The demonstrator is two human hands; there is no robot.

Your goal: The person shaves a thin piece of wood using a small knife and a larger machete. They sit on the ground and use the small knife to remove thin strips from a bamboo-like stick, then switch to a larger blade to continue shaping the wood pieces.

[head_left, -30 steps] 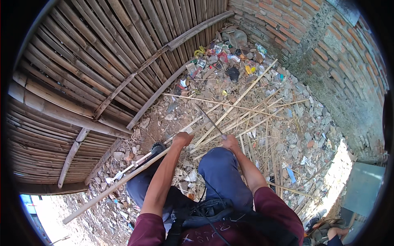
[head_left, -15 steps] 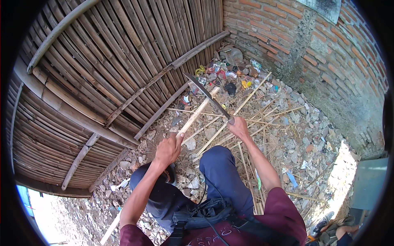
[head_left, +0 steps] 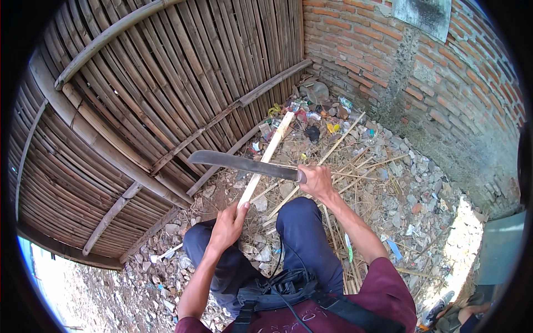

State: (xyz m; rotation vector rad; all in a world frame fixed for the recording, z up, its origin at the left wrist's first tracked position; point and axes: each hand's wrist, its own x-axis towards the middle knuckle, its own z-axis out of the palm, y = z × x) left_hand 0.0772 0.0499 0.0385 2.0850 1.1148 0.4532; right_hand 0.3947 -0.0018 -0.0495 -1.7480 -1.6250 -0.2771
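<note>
My left hand (head_left: 226, 226) is closed around the near end of a pale split bamboo slat (head_left: 279, 135), which points away from me and slightly right. In my right hand (head_left: 315, 182) is the handle of a machete (head_left: 236, 162), its long dark blade reaching left across the slat's middle. Whether the edge touches the slat I cannot tell. Both hands are above and just beyond my bent knees (head_left: 302, 222). The lower end of the slat is hidden by my left hand.
A bamboo-slat wall (head_left: 166, 72) rises on the left, and a brick wall (head_left: 366, 50) stands at the back right. Stones and litter (head_left: 316, 105) cover the ground. Several thin bamboo strips (head_left: 344, 136) lie ahead and right. Another person's limb (head_left: 472, 311) shows at lower right.
The machete blade has swung from pointing far-left to lying nearly level, its tip moving left and nearer. My right hand is slightly nearer. The slat stands steeper in view.
</note>
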